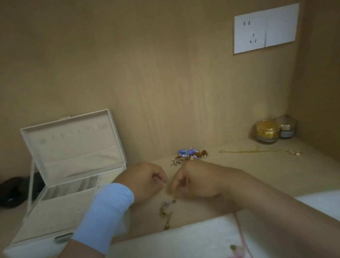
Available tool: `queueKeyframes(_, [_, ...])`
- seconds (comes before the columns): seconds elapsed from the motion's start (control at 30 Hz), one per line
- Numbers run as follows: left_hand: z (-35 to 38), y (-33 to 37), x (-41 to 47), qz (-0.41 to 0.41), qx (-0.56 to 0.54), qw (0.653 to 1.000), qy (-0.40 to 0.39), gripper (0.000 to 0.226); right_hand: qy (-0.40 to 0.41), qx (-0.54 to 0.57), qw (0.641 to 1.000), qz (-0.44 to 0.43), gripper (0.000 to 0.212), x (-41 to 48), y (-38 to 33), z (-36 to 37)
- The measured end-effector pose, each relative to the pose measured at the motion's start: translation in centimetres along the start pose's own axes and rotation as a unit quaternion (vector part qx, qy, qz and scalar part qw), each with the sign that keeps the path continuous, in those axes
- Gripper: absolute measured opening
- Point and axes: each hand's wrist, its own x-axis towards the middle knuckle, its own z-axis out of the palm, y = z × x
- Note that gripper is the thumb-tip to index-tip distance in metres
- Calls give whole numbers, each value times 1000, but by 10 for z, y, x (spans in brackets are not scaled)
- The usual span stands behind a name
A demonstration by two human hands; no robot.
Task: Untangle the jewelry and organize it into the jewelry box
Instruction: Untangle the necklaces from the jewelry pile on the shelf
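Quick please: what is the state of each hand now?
Left hand: fingers curled; whether it holds anything cannot be told.
Right hand: fingers curled, apparently pinching the top of the small chain.

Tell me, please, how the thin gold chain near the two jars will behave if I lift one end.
The gold chain is thin and lies in a loose line, so it is probably floppy and light. The small piece at its right end may swing.
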Motion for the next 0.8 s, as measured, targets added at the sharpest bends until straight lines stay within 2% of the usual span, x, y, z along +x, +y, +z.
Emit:
queueKeyframes(0.07, [4, -7, -11, -12, 22, 999, -21, 18, -29, -3, 1000, -5, 19, 11, -11, 11])
queueKeyframes(0.17, [8, -13, -18, -12, 46, 999, -10, 14, -34, -26, 999, 7, 16, 22, -14, 17])
queueKeyframes(0.3, [16, -13, -18, -39, 30, 998, -34, 35, -42, -36, 998, 14, 8, 27, -9, 16])
queueKeyframes(0.37, [20, -12, -15, -43, 45, 997, -47, 38, -42, -53, 997, 32, 5, 28, -2, 12])
queueKeyframes(0.53, [17, -13, -4, -44, 54, 996, -52, 28, -16, -82, 995, 60, 8, 24, 17, 3])
queueKeyframes(0.7, [16, -19, 7, -49, -14, 996, -78, 7, 1, -95, 993, 74, 9, 23, 24, -4])
queueKeyframes(0.8, [16, -24, 11, -49, -30, 995, -80, 14, 3, -93, 993, 76, 10, 24, 26, -8])
